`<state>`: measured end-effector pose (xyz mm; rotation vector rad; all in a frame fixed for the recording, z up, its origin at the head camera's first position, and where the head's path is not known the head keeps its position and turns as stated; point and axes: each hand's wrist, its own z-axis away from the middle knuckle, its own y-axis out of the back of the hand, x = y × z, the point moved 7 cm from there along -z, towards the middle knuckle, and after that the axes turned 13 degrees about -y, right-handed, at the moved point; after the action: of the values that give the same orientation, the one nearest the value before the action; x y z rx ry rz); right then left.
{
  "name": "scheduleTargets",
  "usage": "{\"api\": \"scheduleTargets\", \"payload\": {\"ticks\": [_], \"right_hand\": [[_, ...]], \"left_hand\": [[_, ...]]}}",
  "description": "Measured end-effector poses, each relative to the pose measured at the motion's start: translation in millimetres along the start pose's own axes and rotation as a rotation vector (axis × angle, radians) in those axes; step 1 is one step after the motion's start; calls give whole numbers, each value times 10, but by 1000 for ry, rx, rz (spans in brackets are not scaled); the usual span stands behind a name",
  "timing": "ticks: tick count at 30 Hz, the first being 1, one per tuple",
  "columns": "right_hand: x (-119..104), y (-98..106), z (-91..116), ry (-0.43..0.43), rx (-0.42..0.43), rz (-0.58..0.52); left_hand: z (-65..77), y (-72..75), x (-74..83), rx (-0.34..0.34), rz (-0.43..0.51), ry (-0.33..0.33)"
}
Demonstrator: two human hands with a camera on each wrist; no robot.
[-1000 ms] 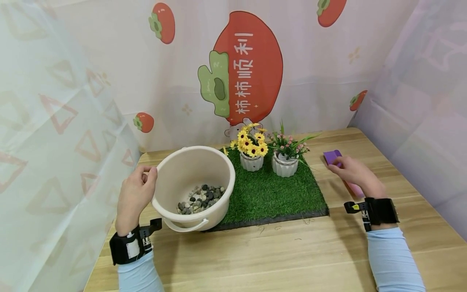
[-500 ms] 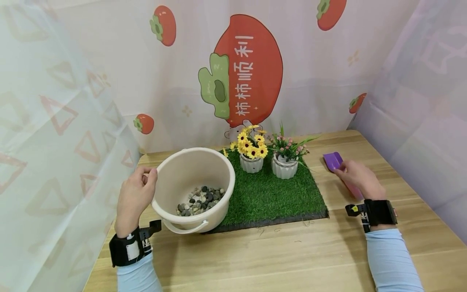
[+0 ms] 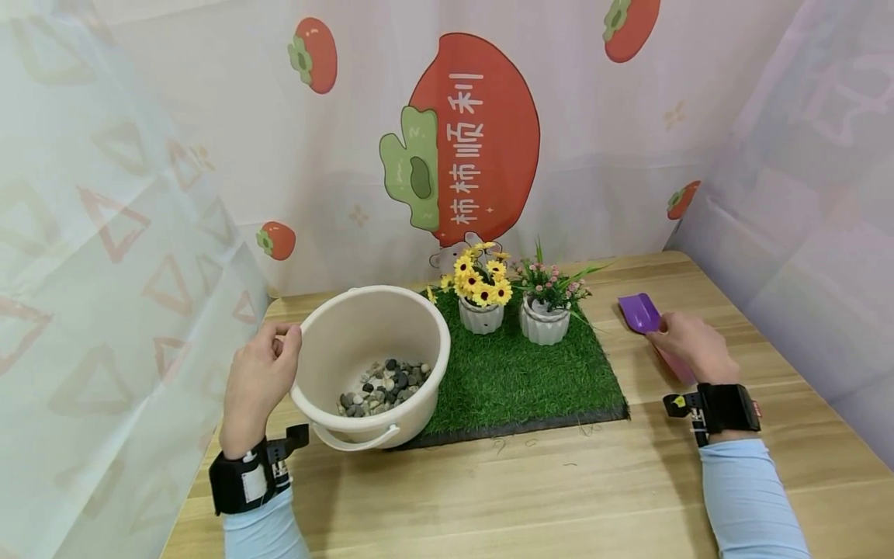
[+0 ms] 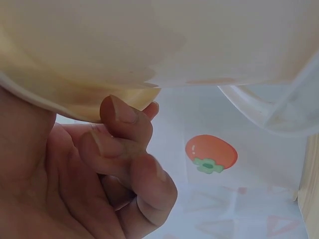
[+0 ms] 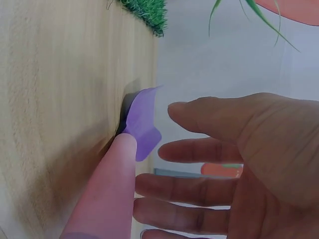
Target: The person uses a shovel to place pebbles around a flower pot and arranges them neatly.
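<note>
At the left, my left hand [image 3: 260, 376] holds the rim of a cream bucket [image 3: 419, 400], its fingers curled at the edge. The left wrist view shows the curled fingers [image 4: 149, 186] right at the bucket rim [image 4: 75, 110]. Grey, black and pale pebbles [image 3: 391, 384] lie in the bucket. My right hand [image 3: 694, 347] hovers over a small shovel with a purple blade [image 3: 639, 312] and a pink handle [image 3: 676, 365]. In the right wrist view its fingers [image 5: 189, 189] are extended beside the pink handle [image 5: 107, 199], not wrapped round it.
A green turf mat [image 3: 531, 380] lies beside the bucket. On its far part stand a white pot of yellow flowers [image 3: 482, 317] and a white pot of pink flowers [image 3: 546, 324]. Cloth walls enclose the wooden table [image 3: 489, 505] at the back and sides.
My right hand has drawn back slightly along the shovel, leaving more of its purple blade in sight. The left hand and bucket have stayed in place.
</note>
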<state>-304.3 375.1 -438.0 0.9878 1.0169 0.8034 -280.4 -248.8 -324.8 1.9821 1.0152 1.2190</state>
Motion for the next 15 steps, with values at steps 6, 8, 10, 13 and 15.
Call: {"api": "scheduleTargets", "payload": {"ticks": [6, 8, 10, 13, 15], "right_hand": [[32, -27, 1, -18, 1, -17], [48, -47, -3, -30, -9, -27], [71, -74, -9, -46, -21, -32], [104, -117, -15, -64, -41, -35], [124, -144, -16, -71, -52, -30]], "left_hand": [[10, -6, -9, -4, 0, 1], [9, -5, -10, -3, -2, 2], [10, -2, -6, -3, -2, 4], [8, 4, 6, -5, 1, 8], [6, 7, 12, -5, 8, 9]]}}
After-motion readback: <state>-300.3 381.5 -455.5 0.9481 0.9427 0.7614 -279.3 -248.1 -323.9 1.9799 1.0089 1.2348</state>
